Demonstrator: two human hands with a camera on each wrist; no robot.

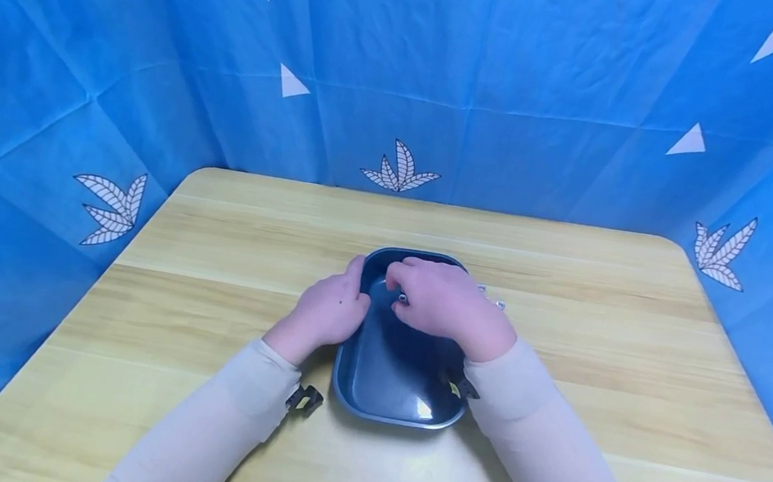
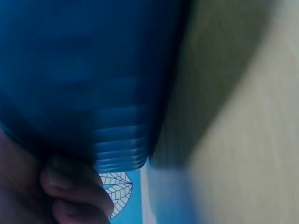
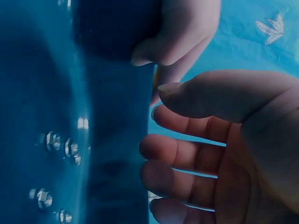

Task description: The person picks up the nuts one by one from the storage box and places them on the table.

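A deep blue container with rounded corners stands on the wooden table. My left hand grips its left rim, the thumb over the inner side and fingers along the outside wall, partly seen in the left wrist view. Over the container's far part is my right hand. In the right wrist view its fingers are loosely bent and parted, the thumb apart, with nothing visible between them. Several small shiny metal nuts lie inside the container; one small metal piece shows beside the right fingertips.
Small metal pieces lie on the table just right of the container, partly behind the right hand. Blue cloth with white triangles and leaf prints hangs behind and at both sides of the table.
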